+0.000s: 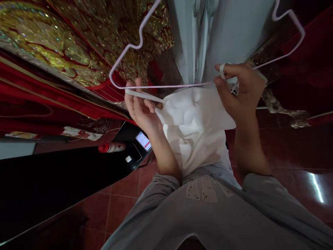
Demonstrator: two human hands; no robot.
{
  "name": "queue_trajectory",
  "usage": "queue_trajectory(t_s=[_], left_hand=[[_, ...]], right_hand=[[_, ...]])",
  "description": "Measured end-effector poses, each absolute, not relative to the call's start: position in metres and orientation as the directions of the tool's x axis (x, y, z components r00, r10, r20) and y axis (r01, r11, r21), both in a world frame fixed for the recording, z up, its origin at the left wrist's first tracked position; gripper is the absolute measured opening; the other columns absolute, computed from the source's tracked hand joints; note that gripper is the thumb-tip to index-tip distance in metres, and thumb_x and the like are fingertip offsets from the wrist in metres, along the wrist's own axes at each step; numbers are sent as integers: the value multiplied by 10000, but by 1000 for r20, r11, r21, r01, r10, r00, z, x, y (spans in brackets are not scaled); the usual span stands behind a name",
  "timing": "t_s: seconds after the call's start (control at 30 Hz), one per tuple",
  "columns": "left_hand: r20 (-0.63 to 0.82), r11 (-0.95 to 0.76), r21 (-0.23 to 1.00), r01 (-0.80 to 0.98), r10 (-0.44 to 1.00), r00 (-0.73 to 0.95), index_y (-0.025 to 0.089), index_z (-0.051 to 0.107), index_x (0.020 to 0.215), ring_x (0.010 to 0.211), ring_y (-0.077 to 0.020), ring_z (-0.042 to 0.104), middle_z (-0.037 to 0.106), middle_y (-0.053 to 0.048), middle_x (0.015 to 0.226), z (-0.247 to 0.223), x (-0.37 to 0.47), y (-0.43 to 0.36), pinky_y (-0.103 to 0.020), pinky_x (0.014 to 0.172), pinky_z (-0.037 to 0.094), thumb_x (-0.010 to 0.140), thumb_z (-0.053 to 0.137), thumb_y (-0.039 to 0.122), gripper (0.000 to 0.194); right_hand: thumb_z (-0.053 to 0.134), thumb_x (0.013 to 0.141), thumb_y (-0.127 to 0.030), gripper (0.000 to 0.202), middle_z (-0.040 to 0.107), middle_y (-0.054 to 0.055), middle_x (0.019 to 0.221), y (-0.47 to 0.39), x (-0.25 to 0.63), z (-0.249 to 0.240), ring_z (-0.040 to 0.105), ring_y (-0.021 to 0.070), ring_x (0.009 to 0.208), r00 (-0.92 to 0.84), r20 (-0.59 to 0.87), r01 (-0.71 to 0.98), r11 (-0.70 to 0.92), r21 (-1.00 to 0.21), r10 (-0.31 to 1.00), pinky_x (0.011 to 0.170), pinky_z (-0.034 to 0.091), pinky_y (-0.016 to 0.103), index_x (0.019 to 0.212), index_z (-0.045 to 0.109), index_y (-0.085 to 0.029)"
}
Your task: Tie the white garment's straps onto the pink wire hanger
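A pale pink wire hanger (166, 86) lies across the view in front of me, with its bottom bar running between my hands. Below the bar hangs a white garment (189, 111) with thin straps. My left hand (143, 111) has the left white strap (145, 95) looped over its curled fingers, close to the hanger's left corner. My right hand (241, 88) is closed near the bar's right part, with the right strap (222, 70) looped round its index finger. A small black-and-white item (234, 91) shows behind the right thumb, too hidden to name.
Red and gold sequined garments (78, 45) hang at the left, and pale grey cloth (234, 31) hangs ahead. On the black table (65, 177) are a red-capped bottle (111, 147), a lit phone (144, 141), a dark flat device (134, 152) and a small white case (128, 159).
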State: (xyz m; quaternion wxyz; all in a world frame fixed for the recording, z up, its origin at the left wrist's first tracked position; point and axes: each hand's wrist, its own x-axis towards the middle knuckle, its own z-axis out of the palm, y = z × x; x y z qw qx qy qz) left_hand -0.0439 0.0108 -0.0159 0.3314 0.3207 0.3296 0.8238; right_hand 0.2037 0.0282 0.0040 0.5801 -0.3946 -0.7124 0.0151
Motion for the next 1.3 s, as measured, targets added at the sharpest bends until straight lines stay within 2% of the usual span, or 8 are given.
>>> queue_trajectory(t_s=[0.2,0.4,0.6,0.7,0.83,0.97,1.2,1.3], left_hand=[[378,-578,812,-77,623,-685,273,716,1217,725,-128,589,761,-20,1306,-13,-68,25,-306,593,426,1004,592,219,252],[565,-662,748,49,596,-570,225,684,1073,1293,-257,637,693,-92,1408,-12,-86,28,-379,1051,528,859,763,462,329],[663,-704,695,145,550,-509,227,703,1221,1150,-255,714,745,-75,1274,-11,-109,38,-390,1054,565,739,911,601,645],[707,-703,687,185,587,-393,185,729,1139,967,-229,735,768,-59,1162,9,-108,44,-399,951,615,779,927,527,535],[541,-537,836,115,768,-343,136,718,1088,1149,-246,710,760,-32,1113,46,-94,39,-390,1067,584,891,856,50,256],[422,-386,907,170,820,-388,103,718,933,983,-215,693,695,-37,936,76,-81,32,-344,998,579,820,924,113,235],[464,-476,779,408,876,135,197,694,952,800,-181,525,622,-12,853,104,-79,33,-318,873,577,962,827,200,134],[467,-445,828,340,884,19,177,701,942,814,-160,539,646,4,886,95,-82,38,-258,824,547,972,768,56,141]], right_hand=[[620,1012,-525,211,790,-7,1008,26,202,3,718,219,873,17,753,536,630,-562,657,914,612,482,1130,718,-382],[628,1013,-482,196,789,-27,1029,20,202,4,715,209,887,36,747,519,626,-582,664,942,606,483,1177,716,-420],[679,995,-404,246,799,-44,1072,24,207,8,716,193,835,1,785,451,701,-553,619,895,612,462,1235,726,-431],[674,992,-426,255,793,-35,1010,28,210,7,717,197,819,-5,783,459,698,-550,622,892,620,464,1241,724,-424],[689,962,-464,259,789,-40,955,30,210,2,700,207,784,29,825,484,714,-506,565,830,598,453,1213,735,-419],[646,992,-479,261,786,-31,1028,27,207,0,705,213,856,14,792,489,687,-538,611,929,578,480,1237,714,-421],[635,993,-519,210,755,-20,894,27,206,0,688,211,814,29,800,523,673,-523,599,866,583,481,1156,721,-417],[609,1004,-529,221,753,-5,883,29,203,-3,691,210,828,43,789,545,648,-532,613,866,586,473,1146,724,-405]])
